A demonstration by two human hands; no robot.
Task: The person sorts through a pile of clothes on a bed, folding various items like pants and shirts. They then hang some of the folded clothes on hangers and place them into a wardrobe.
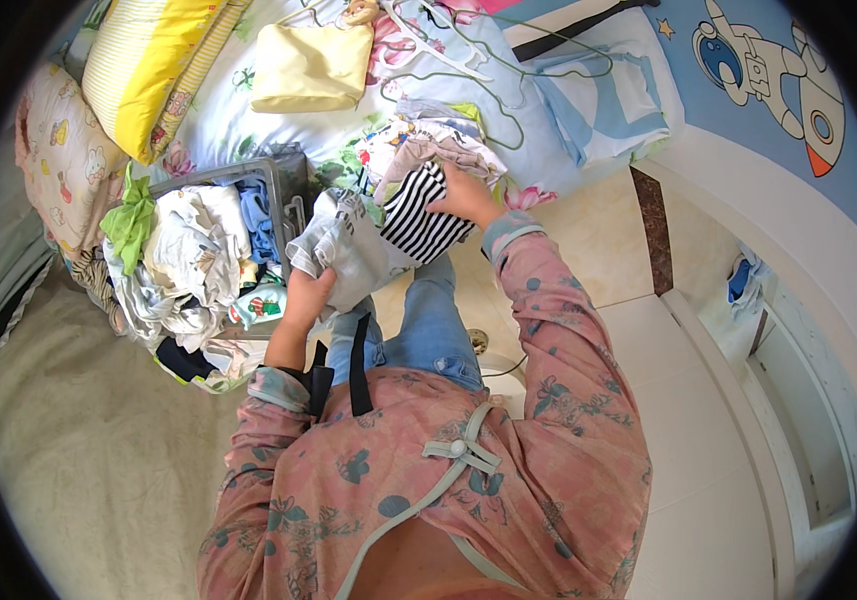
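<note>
My left hand (310, 298) grips a pale grey-white garment (346, 244) that bears dark print and hangs in loose folds over my knees. Black-and-white striped cloth (422, 217) is pinched in my right hand (467, 196), thumb on top and the other fingers mostly hidden. The two garments meet in front of me; whether they are joined cannot be told. Just beyond the striped cloth, a pile of folded clothes (406, 142) lies on the flowered bed sheet (210, 124). To the left of my left hand stands a grey plastic storage bin (275, 187), heaped with crumpled clothes (199, 240).
Wire hangers (507, 124) and a white hanger (466, 64) lie on the bed near a pale yellow pouch (312, 67). A yellow striped cushion (147, 75) and a patterned pillow (68, 161) are at left. At right are a white cabinet (698, 450) and an astronaut-decorated wall (766, 67).
</note>
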